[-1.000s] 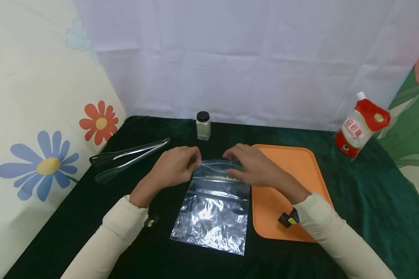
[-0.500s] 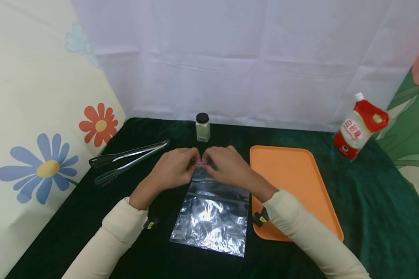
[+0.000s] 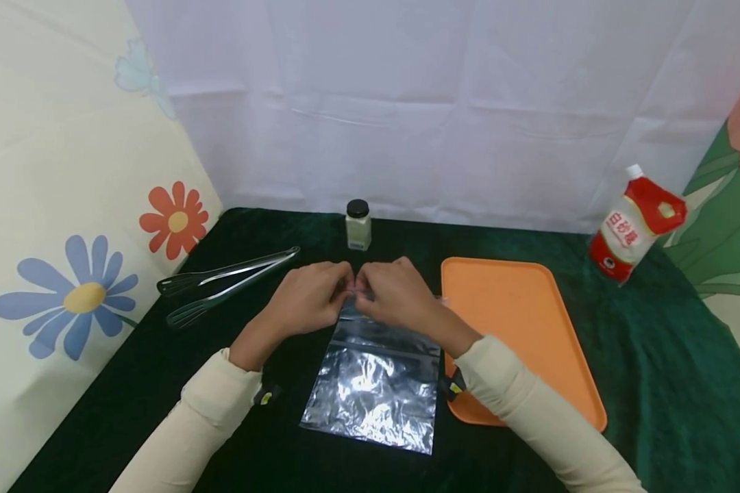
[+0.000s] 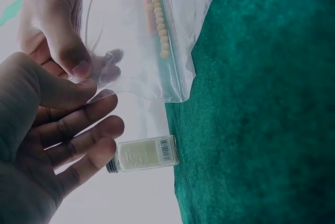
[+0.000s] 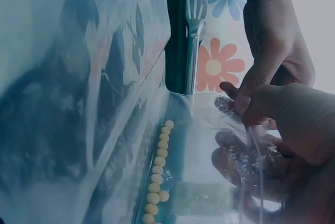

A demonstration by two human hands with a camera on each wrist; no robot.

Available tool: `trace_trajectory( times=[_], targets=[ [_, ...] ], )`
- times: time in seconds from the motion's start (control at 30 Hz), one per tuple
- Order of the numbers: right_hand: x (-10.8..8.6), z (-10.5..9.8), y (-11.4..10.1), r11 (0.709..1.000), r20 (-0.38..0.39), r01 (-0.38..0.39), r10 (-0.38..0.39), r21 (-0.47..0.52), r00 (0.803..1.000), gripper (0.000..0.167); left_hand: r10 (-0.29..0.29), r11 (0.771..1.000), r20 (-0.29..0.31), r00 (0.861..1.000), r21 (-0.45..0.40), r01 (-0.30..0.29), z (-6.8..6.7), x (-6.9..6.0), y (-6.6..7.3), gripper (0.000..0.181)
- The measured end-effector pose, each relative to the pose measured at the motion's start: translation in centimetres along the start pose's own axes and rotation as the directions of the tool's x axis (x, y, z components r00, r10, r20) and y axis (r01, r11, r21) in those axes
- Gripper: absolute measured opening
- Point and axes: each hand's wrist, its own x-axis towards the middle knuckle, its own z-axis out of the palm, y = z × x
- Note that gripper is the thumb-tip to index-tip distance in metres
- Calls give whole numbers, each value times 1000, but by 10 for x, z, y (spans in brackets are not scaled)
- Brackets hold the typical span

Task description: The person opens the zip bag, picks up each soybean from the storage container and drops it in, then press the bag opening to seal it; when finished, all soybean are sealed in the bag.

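Observation:
A clear zip bag (image 3: 373,383) lies on the dark green cloth, its mouth at the far end raised between the hands. Inside, a row of small round pale-yellow beans or beads (image 4: 160,22) lines up along a crease, seen again as yellow balls (image 5: 158,169) in the right wrist view. My left hand (image 3: 308,294) pinches the bag's top left corner between thumb and index finger; its other fingers extend behind the plastic. Right beside it, my right hand (image 3: 401,294) pinches the zip edge with thumb and fingers. In the head view both hands hide the bag's mouth.
Metal tongs (image 3: 240,274) lie spread at the left. A small black-capped jar (image 3: 359,229) stands behind the hands. An orange tray (image 3: 512,322) lies under the right forearm. A red and white sugar pouch (image 3: 632,233) stands at the back right.
My right hand has moved left from the right part of the bag's mouth to the left corner and now pinches there, beside the left hand. The left hand has stayed in place.

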Motion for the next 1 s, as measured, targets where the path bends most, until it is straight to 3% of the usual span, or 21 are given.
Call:
trace_trajectory(
  times=[0.27,0.63,1.0],
  targets=[
    [-2,-1,2,999,1,-10,10,-44,1000,11,-1,1000,1,1000,29,1,1,1,2,11],
    [-13,-9,13,994,68,-99,101,-37,993,6,-32,999,20,999,30,32,-6,0,1,13],
    [-32,-14,38,994,23,-105,105,-21,994,8,-79,997,22,997,26,78,-3,0,-10,11]
  ],
)
